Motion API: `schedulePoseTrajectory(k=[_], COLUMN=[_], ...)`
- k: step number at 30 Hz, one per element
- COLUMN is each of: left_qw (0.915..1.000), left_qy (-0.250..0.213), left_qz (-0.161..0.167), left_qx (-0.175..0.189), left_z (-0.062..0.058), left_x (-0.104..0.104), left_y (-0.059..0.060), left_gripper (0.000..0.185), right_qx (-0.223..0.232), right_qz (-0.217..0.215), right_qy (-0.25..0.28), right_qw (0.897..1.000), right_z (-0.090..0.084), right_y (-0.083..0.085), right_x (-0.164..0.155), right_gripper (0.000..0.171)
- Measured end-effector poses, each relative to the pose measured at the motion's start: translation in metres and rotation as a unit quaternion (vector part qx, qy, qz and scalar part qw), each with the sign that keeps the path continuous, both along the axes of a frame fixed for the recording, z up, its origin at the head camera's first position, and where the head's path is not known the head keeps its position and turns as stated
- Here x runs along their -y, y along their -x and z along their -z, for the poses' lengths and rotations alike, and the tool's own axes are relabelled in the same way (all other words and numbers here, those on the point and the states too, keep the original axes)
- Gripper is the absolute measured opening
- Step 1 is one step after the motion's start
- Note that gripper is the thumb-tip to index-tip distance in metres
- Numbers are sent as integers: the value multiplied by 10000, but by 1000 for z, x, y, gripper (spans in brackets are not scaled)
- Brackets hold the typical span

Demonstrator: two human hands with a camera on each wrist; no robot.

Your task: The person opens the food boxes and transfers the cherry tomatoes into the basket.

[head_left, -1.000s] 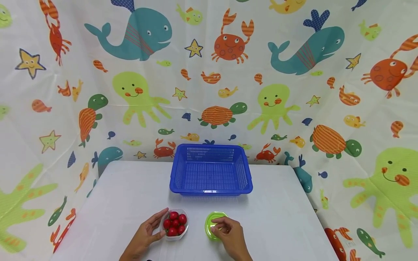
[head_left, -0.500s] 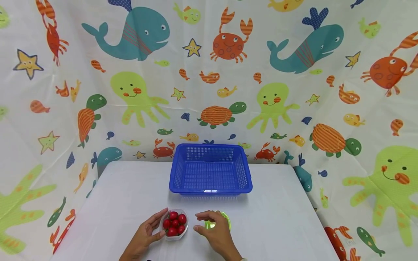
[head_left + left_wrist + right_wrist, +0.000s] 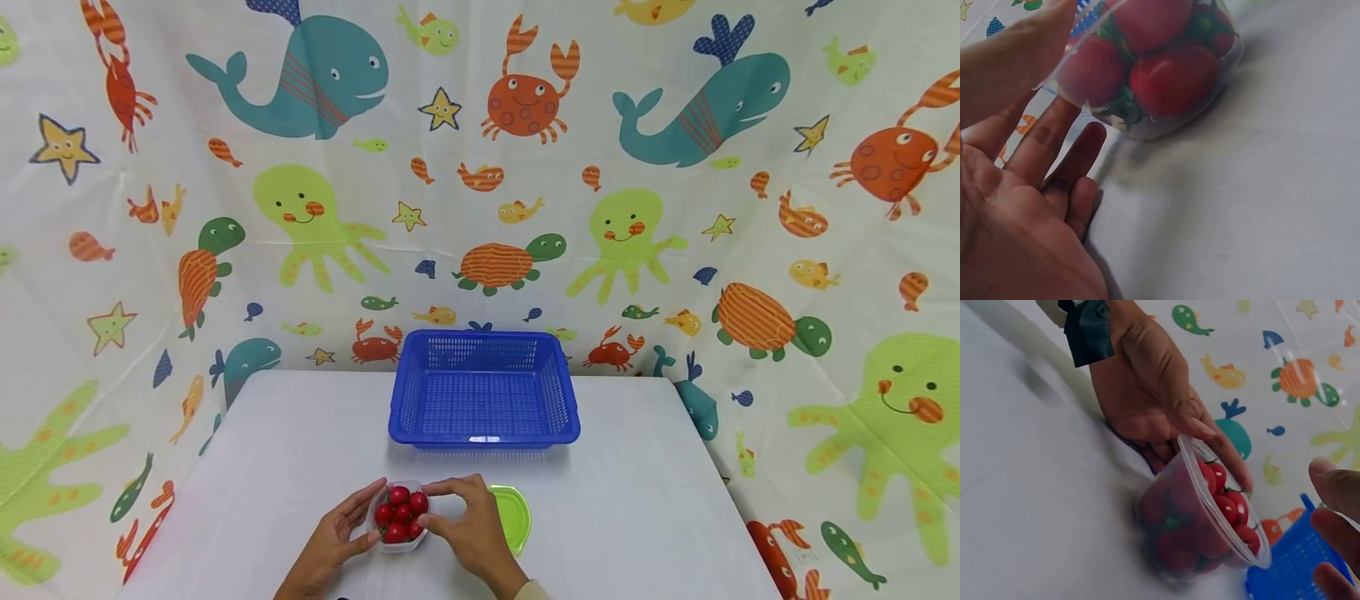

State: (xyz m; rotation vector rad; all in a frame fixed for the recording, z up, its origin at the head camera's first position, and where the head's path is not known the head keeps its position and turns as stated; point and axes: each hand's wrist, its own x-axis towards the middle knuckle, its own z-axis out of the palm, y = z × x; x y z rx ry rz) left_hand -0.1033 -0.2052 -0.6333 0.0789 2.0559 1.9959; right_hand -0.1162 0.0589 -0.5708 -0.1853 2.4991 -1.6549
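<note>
A clear plastic tub (image 3: pixel 396 547) of red cherry tomatoes (image 3: pixel 394 532) with green stems stands without a lid on the white table. My left hand (image 3: pixel 332 540) holds the tub from its left side, thumb in front and fingers behind. In the right wrist view this left hand (image 3: pixel 1147 381) has its thumb and a finger at the rim. My right hand (image 3: pixel 476 529) is by the tub's right side, thumb and forefinger spread. Its fingertips (image 3: pixel 1335 487) show apart from the tub in the right wrist view. A green round lid (image 3: pixel 517 523) lies just right of that hand, partly hidden.
Behind the tub stands a blue plastic basket (image 3: pixel 483 440) with mesh walls and nothing in it. A white cloth printed with sea animals (image 3: pixel 525 108) hangs at the back and both sides of the table (image 3: pixel 637 483).
My right hand has moved left from above the green lid to the right side of the tub, its thumb and forefinger spreading. The left hand and tub stay put.
</note>
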Motion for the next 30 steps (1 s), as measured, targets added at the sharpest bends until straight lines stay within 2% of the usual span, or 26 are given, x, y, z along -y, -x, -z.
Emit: schedulePoseTrajectory(k=[8, 15, 30], left_qw=[9999, 9998, 10000], left_qy=[3, 19, -24], left_qz=[74, 100, 23], left_qx=[-124, -166, -63], left_z=[3, 3, 4], left_x=[2, 2, 2], left_y=[1, 1, 0], left_gripper=[70, 70, 69], right_qx=[-271, -540, -314], right_qz=[-72, -98, -107], right_qy=[40, 12, -271], right_qw=[9996, 9985, 9991], right_z=[12, 19, 26], right_y=[2, 2, 3], right_x=[12, 18, 25], right_gripper=[39, 37, 34])
